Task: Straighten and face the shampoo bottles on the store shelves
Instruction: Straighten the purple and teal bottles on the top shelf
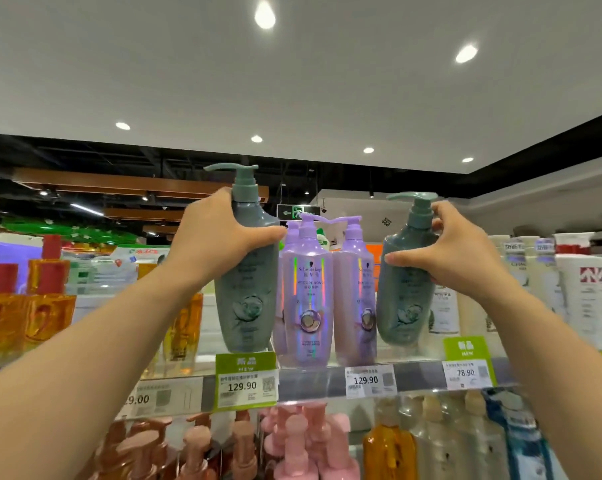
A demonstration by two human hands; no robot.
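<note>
Two bare forearms reach up from the lower corners toward the top shelf (306, 370), which is a glass board with a price rail along its front edge. The left hand (220, 233) grips the shoulder of the left teal pump bottle (246, 299), with the thumb across the front and the fingers curled behind it; this bottle stands upright at the front edge of the shelf, above a green tag with 129.90 (246, 381). The right hand (452, 247) holds the right teal pump bottle (405, 299) near its neck, the thumb stretched over the front and the fingers bent around the back; this bottle leans a little to the left, and I cannot tell if its base touches the shelf. Between the two teal bottles stand the purple bottles (306, 292), upright and close together. Amber bottles (33, 317) stand toward the left end of the shelf, white bottles (583, 299) toward the right end. Pink pump bottles (303, 448) fill the shelf below.
</note>
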